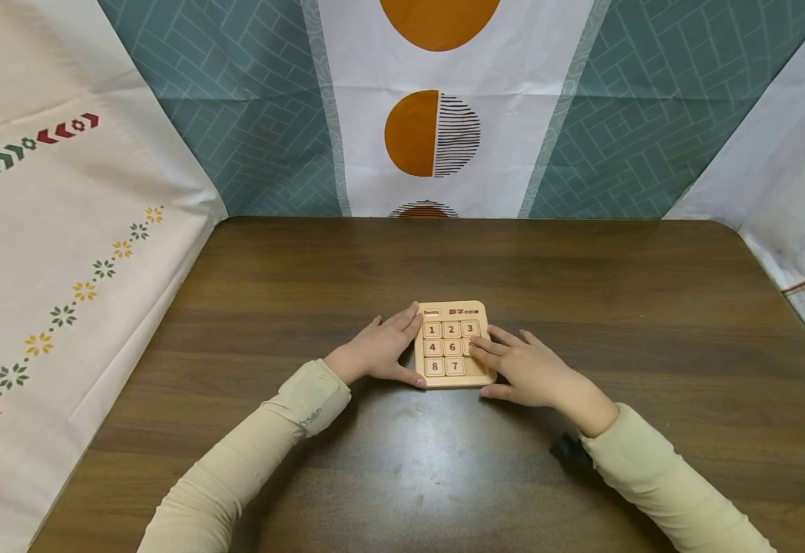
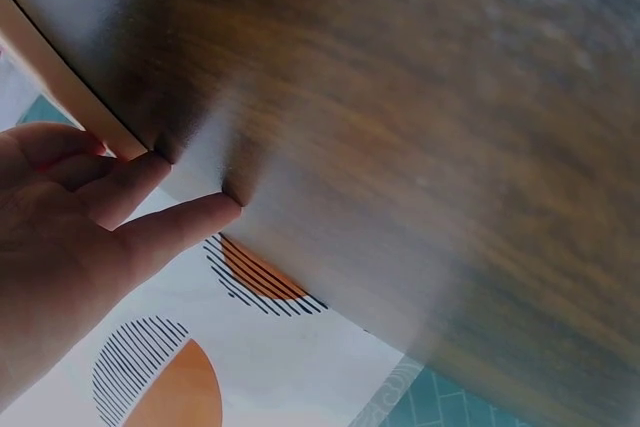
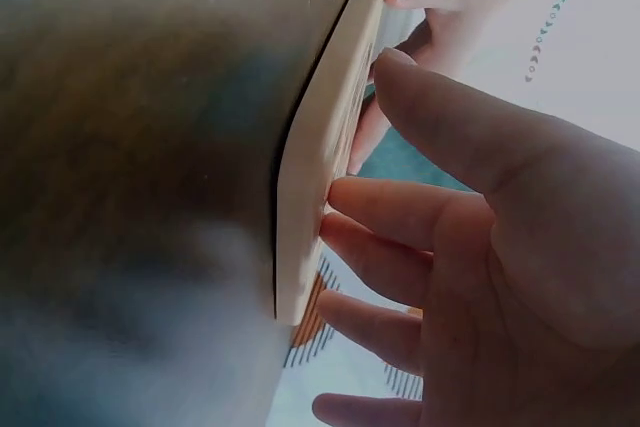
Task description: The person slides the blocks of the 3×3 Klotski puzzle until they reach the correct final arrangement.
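Observation:
A pale wooden number slide puzzle [image 1: 449, 382] lies flat on the table, tiles 1 to 3 along its top row, 4 and 6 below, 8 and 7 under those. Fingertips hide most of another tile at the right of the middle row; bare frame shows in the lower right corner. Against the puzzle's left edge rests my left hand [image 1: 383, 347], its thumb near the lower left corner and fingers extended. My right hand [image 1: 534, 372] touches the partly covered tile with its fingertips, fingers nearly straight. The right wrist view shows this hand [image 3: 500, 247] beside the puzzle's thick edge [image 3: 310, 177].
The brown wooden table [image 1: 292, 261] spreads around the puzzle. A patterned cloth [image 1: 257, 115] hangs behind its far edge, with a white embroidered cloth [image 1: 64, 246] at the left. A small dark object [image 1: 571, 450] shows beneath the right wrist.

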Available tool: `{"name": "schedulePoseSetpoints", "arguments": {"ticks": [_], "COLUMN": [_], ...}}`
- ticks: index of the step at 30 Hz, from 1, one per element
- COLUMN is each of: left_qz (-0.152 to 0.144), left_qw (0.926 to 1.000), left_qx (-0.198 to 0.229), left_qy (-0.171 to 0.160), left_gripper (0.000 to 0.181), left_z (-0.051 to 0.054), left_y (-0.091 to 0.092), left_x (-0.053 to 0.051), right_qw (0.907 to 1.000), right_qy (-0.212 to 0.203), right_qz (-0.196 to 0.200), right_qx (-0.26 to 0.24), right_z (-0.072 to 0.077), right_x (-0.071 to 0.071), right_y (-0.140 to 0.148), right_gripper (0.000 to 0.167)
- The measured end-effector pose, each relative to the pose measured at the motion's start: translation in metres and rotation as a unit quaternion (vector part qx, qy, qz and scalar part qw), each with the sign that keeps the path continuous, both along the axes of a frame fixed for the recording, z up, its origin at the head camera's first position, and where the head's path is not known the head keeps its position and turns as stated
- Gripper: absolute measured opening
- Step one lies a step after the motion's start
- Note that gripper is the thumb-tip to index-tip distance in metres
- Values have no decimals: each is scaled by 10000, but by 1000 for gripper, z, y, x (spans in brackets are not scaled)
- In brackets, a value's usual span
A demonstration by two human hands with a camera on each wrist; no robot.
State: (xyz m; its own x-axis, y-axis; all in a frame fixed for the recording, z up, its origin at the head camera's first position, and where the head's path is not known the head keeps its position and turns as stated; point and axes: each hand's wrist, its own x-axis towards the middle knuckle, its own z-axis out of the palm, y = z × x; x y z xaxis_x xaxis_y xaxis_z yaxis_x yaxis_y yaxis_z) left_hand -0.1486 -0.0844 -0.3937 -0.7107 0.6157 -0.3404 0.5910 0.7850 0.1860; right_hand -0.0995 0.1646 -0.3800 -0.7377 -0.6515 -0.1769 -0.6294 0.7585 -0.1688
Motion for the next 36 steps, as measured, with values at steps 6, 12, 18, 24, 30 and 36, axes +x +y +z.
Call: {"name": "schedulePoseSetpoints", "arguments": {"ticks": [6,12,18,24,30,36], "left_qz": [11,16,8,7,-3,-7], "left_qw": [10000,10000,10000,10000,10000,10000], "left_qx": [-3,47,20,23,-5,-5], "left_qy": [-35,-42,-51,-69,-48,-51], "left_gripper": [111,111,111,110,110,111], "left_z": [0,0,0,1,0,0], "left_y": [0,0,0,1,0,0], "left_x": [-1,-1,-2,-1,-1,-1], "right_qw": [9997,9979,9974,9975,9980,9983], "right_qy": [-119,-156,-151,-175,-162,-222], "right_qz": [154,570,648,613,541,440], "right_qx": [-135,-265,-266,-305,-298,-311], "right_z": [1,1,-1,-2,-4,-3], "right_x": [5,13,15,15,16,17], "right_y": [-6,-13,-14,-7,2,10], "right_gripper": [67,63,60,60,60,60]}}
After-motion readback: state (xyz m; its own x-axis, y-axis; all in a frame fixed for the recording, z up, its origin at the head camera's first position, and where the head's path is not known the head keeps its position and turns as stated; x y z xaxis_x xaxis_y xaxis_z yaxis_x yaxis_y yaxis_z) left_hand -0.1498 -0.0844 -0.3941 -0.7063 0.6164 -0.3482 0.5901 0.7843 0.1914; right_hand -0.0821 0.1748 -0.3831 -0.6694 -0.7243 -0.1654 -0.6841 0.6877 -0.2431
